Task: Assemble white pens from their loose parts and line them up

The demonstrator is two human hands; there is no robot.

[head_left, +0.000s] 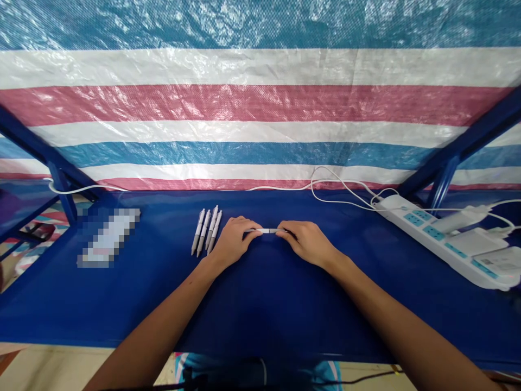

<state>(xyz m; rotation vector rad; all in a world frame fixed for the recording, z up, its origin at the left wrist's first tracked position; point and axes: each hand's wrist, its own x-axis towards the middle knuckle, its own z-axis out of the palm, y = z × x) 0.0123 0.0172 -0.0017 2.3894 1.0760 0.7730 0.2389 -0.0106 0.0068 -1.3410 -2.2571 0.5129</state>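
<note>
Both of my hands rest on the blue table [260, 293] near its middle. A white pen [268, 231] lies level between them. My left hand [233, 240] pinches its left end and my right hand [306, 241] pinches its right end. The pen's tips are hidden inside my fingers. Several more white pens [207, 231] lie side by side just left of my left hand, pointing away from me.
A white power strip [448, 241] with plugged-in chargers and white cables [342, 187] lies at the right. A blurred white rectangular item [109, 238] sits at the left. A striped tarp [260, 108] hangs behind the table, between blue frame bars [459, 152].
</note>
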